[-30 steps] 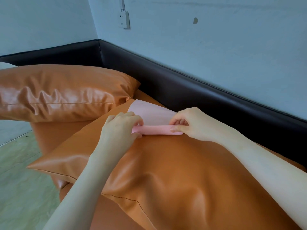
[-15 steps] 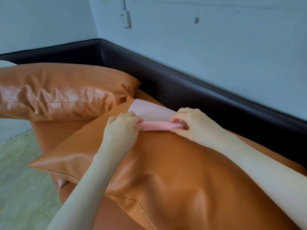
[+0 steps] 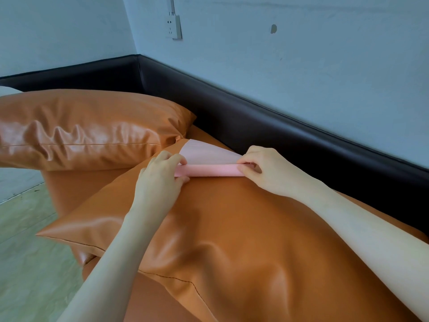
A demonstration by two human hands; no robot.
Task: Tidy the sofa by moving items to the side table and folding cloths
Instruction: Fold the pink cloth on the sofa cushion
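A pale pink cloth [image 3: 209, 156] lies on top of a large orange leather cushion [image 3: 232, 228] on the sofa. Its near edge is rolled into a tight tube. My left hand [image 3: 160, 180] pinches the left end of that roll between thumb and fingers. My right hand [image 3: 264, 169] pinches the right end. The flat part of the cloth spreads away from me toward the sofa back. The cloth's underside and the roll's ends are hidden by my fingers.
A second orange cushion [image 3: 88, 131] lies at the left, against the dark sofa back [image 3: 255, 122] that runs along the blue wall. A wall socket [image 3: 173, 26] is above the corner. Pale floor [image 3: 27, 252] shows at the lower left.
The roll has moved a little farther away from me and grown thicker, so less flat cloth shows. Both hands have shifted with it and kept their hold.
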